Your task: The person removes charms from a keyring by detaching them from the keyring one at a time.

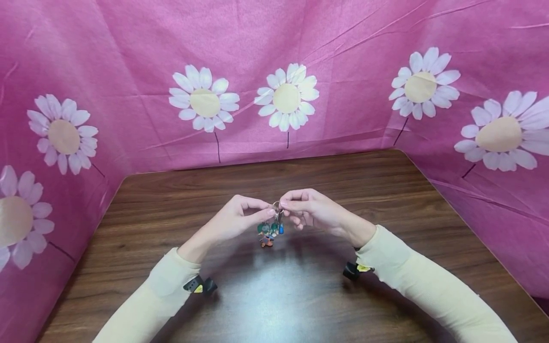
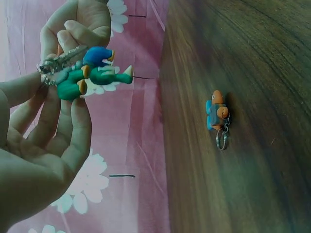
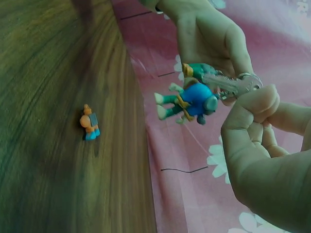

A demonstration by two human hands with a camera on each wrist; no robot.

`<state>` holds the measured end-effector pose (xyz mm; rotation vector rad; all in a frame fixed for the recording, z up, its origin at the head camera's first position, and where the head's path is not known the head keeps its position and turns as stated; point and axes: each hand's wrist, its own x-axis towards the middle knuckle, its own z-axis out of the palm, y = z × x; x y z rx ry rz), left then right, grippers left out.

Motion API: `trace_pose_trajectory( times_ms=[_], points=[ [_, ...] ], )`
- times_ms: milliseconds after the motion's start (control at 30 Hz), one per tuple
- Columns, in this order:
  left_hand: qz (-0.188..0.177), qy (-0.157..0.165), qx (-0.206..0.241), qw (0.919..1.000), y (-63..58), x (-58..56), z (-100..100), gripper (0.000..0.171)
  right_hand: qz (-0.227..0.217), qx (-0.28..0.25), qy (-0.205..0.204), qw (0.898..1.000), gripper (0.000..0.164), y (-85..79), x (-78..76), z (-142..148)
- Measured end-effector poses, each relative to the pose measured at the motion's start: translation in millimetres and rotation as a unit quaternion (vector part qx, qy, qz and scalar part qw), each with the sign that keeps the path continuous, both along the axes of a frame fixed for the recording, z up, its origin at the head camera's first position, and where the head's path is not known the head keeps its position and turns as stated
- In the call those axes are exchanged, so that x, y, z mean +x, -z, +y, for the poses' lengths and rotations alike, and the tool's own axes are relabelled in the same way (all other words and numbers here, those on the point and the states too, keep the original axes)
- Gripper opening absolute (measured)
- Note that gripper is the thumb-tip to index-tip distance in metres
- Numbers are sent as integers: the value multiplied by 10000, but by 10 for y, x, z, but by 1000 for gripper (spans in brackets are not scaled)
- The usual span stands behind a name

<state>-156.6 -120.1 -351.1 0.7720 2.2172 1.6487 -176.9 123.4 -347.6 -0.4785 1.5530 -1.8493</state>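
Note:
Between both hands a metal key ring [image 1: 276, 205] is held above the table. My left hand [image 1: 233, 219] pinches it from the left with thumb and forefinger. From the other side my right hand [image 1: 315, 209] pinches the ring, its other fingers curled loosely below. A silver key [image 3: 233, 86] hangs from the ring, together with small blue [image 3: 197, 98] and green [image 2: 70, 87] figure charms on chains. Below on the tabletop lies an orange figure keychain [image 2: 217, 110] with blue feet and its own small ring [image 2: 222, 140], touched by neither hand.
The brown wood-grain table [image 1: 171, 200] spreads under the hands. A pink cloth [image 1: 343, 38] with white daisies stands around its back and sides. Each wrist carries a small black camera on a strap, the left one [image 1: 209, 287] near the tabletop.

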Motion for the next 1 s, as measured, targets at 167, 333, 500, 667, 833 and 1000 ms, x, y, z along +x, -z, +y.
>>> trace_pose_trajectory(
  times_ms=[167, 333, 500, 667, 833, 1000],
  points=[
    [932, 38, -361, 9950, -23, 36, 7, 14, -115, -219, 92, 9997, 10, 19, 26, -18],
    [1450, 309, -593, 9872, -43, 72, 9, 13, -129, -443, 303, 9985, 10, 8, 42, -23],
    [1378, 336, -684, 9875, -46, 92, 3, 15, 4, -440, 575, 9974, 9, 1, 27, -5],
    [972, -65, -729, 9926, -60, 76, -46, 16, 542, -249, 780, 9952, 10, 21, -11, 32],
    [473, 47, -532, 9974, -42, 51, -105, 19, 735, -473, 776, 9932, 13, 41, -78, 96],
    [99, -20, -291, 9995, -4, 28, -248, 19, 398, -595, 679, 9951, 13, 64, -114, 185]
  ],
)
